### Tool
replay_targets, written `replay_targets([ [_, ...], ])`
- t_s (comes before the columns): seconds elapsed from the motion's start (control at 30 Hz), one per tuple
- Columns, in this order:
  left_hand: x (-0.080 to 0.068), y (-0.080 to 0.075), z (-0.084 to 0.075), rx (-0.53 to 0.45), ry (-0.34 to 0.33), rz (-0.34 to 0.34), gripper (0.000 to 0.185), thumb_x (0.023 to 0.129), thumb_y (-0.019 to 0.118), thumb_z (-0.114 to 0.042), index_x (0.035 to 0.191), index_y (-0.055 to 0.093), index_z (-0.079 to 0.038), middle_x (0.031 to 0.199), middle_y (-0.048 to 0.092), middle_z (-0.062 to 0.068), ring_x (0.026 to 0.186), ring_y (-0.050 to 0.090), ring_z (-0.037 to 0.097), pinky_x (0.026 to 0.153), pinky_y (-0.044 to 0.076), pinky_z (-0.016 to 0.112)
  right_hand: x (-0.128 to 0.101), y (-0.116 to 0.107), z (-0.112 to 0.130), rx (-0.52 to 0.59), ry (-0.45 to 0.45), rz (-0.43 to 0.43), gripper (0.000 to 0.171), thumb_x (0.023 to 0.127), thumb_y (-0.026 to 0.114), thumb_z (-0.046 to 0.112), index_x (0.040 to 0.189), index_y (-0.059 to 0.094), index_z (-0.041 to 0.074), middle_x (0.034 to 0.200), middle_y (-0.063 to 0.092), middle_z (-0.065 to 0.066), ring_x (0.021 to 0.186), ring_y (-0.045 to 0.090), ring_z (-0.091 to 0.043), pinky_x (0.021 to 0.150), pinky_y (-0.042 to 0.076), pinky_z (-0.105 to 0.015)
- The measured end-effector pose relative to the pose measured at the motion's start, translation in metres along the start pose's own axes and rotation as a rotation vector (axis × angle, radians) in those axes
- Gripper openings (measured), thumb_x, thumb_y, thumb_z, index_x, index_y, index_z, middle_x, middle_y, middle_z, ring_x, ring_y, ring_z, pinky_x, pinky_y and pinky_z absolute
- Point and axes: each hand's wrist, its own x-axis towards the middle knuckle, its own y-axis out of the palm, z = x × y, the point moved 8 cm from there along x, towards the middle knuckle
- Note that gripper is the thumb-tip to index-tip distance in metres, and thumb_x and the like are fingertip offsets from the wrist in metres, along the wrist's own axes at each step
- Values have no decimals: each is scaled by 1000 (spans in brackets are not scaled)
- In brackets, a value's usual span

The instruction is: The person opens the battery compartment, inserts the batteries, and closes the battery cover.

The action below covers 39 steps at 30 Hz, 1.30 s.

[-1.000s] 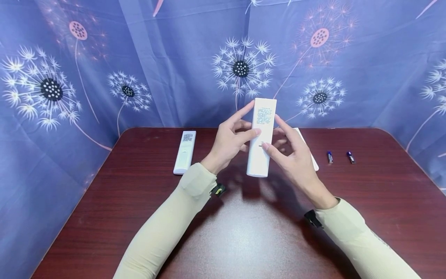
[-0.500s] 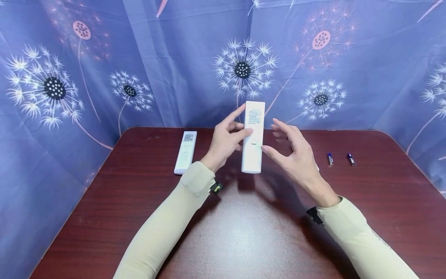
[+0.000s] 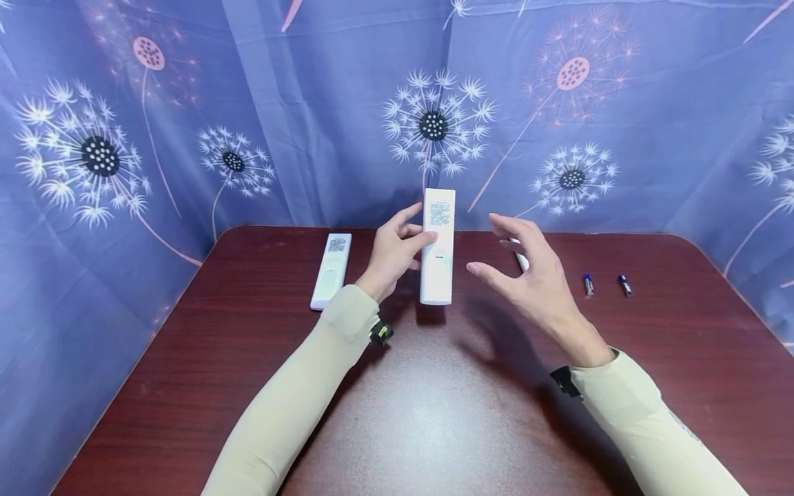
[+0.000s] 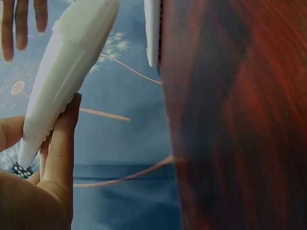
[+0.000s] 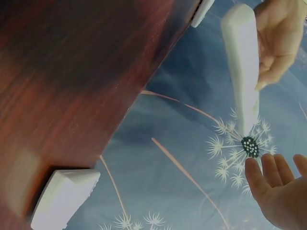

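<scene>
A white remote control [image 3: 438, 279] stands nearly upright above the table, its printed back facing the head camera. My left hand [image 3: 397, 251] grips it by its left edge, thumb across the back and fingers behind. In the left wrist view the remote [image 4: 72, 57] slants up between thumb and fingers. To its right, my right hand [image 3: 533, 275] hangs apart from it with thumb and fingers spread, holding nothing. Behind that hand a second white remote [image 3: 520, 258] lies mostly hidden; the right wrist view shows a white remote [image 5: 64, 199] on the table.
Another white remote [image 3: 331, 271] lies face down on the left of the dark red table [image 3: 397, 413]. Two small batteries with blue ends, a nearer-left battery [image 3: 588, 284] and a right battery [image 3: 624, 285], lie at the right. A blue dandelion-print curtain [image 3: 347, 103] hangs behind.
My right hand has let go of the remote and drawn away from it. The left hand has carried the remote a little to the left and slightly down.
</scene>
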Motion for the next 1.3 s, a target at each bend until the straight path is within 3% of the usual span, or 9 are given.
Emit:
replay_targets([
  [0.23, 8, -10, 20, -22, -83, -20, 65, 98, 75, -5, 158, 51, -13, 115, 73, 12, 97, 73, 26, 71, 64, 42, 2, -5, 0, -4, -19, -14, 76, 83, 92, 5, 151, 59, 12, 144, 59, -5, 130, 55, -22, 112, 46, -40],
  [0.43, 11, -18, 31, -1, -126, -40, 63, 99, 75, -8, 157, 52, -11, 117, 71, 11, 99, 71, 25, 71, 63, 40, 3, -7, 0, -4, -26, -16, 76, 83, 92, 4, 151, 59, 12, 144, 59, -5, 132, 55, -24, 113, 43, -31],
  [1.0, 12, -28, 46, 83, -194, -80, 54, 99, 76, -14, 151, 60, -11, 124, 72, 8, 110, 72, 25, 79, 61, 42, 1, -10, 1, -59, -53, 0, 73, 84, 91, 6, 150, 61, 12, 141, 61, -3, 129, 58, -29, 111, 43, -25],
  [1.17, 12, -30, 50, 90, -234, -75, 51, 99, 75, -11, 148, 61, -8, 124, 73, 11, 110, 71, 26, 85, 62, 44, 2, -9, -1, -86, -51, 19, 73, 84, 91, 9, 150, 60, 11, 142, 61, -5, 130, 58, -27, 112, 43, -30],
  [1.3, 11, -31, 55, 120, -287, -58, 49, 99, 75, -9, 145, 62, -4, 122, 73, 15, 110, 70, 27, 87, 62, 44, 2, -8, -1, -120, -65, 48, 73, 85, 91, 12, 151, 59, 10, 144, 61, -7, 131, 58, -26, 112, 44, -42],
])
